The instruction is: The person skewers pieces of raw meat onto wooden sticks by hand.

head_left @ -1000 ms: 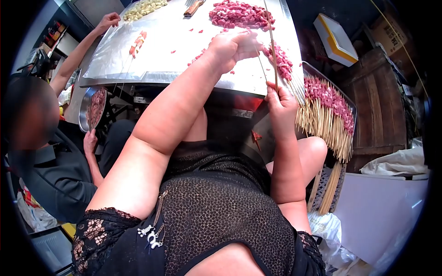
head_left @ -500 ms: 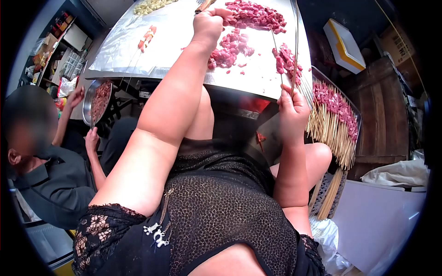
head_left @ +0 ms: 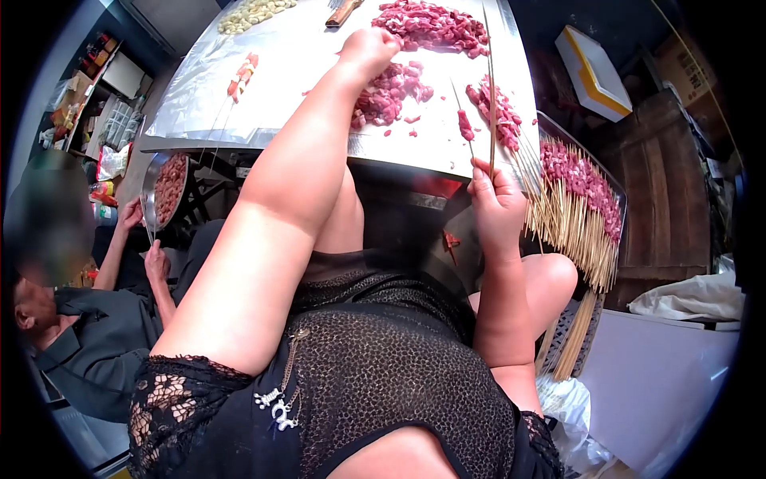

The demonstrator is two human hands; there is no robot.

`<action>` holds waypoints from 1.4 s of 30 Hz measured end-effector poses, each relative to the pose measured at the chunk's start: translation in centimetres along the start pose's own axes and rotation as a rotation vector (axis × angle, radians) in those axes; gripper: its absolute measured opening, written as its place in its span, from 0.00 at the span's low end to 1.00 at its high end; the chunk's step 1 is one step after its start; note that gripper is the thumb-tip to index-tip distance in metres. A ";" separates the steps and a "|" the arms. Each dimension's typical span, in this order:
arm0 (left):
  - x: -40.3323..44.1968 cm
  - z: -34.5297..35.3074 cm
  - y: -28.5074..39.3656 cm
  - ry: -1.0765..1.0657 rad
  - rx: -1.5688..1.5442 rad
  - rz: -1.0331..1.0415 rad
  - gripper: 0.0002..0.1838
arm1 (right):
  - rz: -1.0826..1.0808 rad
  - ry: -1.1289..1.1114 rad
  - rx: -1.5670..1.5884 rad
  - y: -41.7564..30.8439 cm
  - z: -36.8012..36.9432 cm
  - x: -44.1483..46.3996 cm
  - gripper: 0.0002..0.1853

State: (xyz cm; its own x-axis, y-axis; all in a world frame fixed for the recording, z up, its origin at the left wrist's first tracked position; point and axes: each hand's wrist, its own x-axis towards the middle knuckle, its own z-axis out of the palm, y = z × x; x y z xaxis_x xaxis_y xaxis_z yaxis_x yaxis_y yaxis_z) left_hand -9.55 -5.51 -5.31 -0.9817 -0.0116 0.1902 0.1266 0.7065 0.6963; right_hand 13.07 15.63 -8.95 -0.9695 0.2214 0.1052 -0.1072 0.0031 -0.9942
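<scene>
My left hand (head_left: 372, 53) is closed at the edge of a heap of raw meat pieces (head_left: 431, 30); what its fingers pinch, if anything, is hidden. Over the table's front edge, my right hand (head_left: 499, 190) grips thin skewers. One skewer carries a piece of meat (head_left: 466, 126) below its bare tip; a longer bare stick (head_left: 492, 104) rises beside it. Just behind and right of that hand lie several loaded meat skewers (head_left: 496, 116), their sticks over the edge. A smaller meat heap (head_left: 391, 94) lies near my left wrist.
A tray (head_left: 621, 188) of many meat skewers stands right of the foil-covered table (head_left: 191, 104). Pale pieces (head_left: 254, 14), a wooden-handled tool (head_left: 345, 12) and a loaded skewer (head_left: 242, 77) lie on the table. At left, another person (head_left: 104, 327) works by a metal bowl of meat (head_left: 169, 188).
My left hand has moved away from the wooden handle, down toward the meat. My right hand, still gripping the skewers, has shifted slightly left and down. The whole view has shifted a little.
</scene>
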 end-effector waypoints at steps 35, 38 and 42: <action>-7.9 -0.2 6.2 -0.293 -1.210 -0.162 0.14 | -0.123 0.020 -0.225 -0.1 -0.2 -0.4 0.10; -8.1 -0.6 6.6 -0.301 -1.260 -0.199 0.13 | -0.104 0.035 -0.189 0.4 -0.1 -0.4 0.10; -7.9 -0.8 6.5 -0.256 -1.277 -0.266 0.13 | -0.146 0.015 -0.185 0.5 -0.1 -0.3 0.10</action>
State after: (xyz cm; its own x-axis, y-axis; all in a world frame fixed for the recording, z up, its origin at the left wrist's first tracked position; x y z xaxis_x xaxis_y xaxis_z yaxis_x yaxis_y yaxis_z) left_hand -0.88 -1.38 -1.67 -0.9784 0.1869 -0.0889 -0.1662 -0.4540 0.8753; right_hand 13.33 15.65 -9.46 -0.9430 0.2202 0.2495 -0.2026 0.2147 -0.9554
